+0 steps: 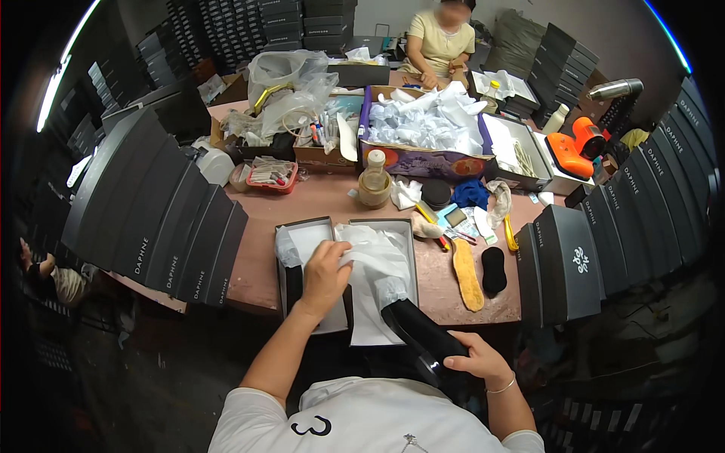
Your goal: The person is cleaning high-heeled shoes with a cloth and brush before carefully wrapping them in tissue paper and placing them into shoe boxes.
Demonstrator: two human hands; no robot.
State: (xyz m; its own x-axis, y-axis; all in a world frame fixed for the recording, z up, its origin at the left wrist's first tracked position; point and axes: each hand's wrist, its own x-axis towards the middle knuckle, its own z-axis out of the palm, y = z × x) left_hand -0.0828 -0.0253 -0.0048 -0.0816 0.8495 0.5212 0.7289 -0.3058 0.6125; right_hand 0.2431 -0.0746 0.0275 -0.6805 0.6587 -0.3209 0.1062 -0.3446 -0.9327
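My left hand (325,275) pinches the edge of a sheet of white tissue paper (375,255) over an open shoe box. In my right hand (481,358) is a black shoe (424,332), held tilted at the front edge of the table. Its far end is wrapped in thin whitish material (390,291) and touches the tissue paper. Two dark open box halves lie side by side beneath my hands. The left half (304,223) contains something black (294,285), partly hidden by my left hand and wrist; the right half (411,260) is lined with white paper.
Stacks of dark shoe boxes flank me on the left (143,204) and right (574,264). A yellow insole (467,275), a black oval pad (494,272) and a bottle (374,185) lie or stand on the table. Behind is a carton of crumpled paper (423,161); a person (442,45) sits opposite.
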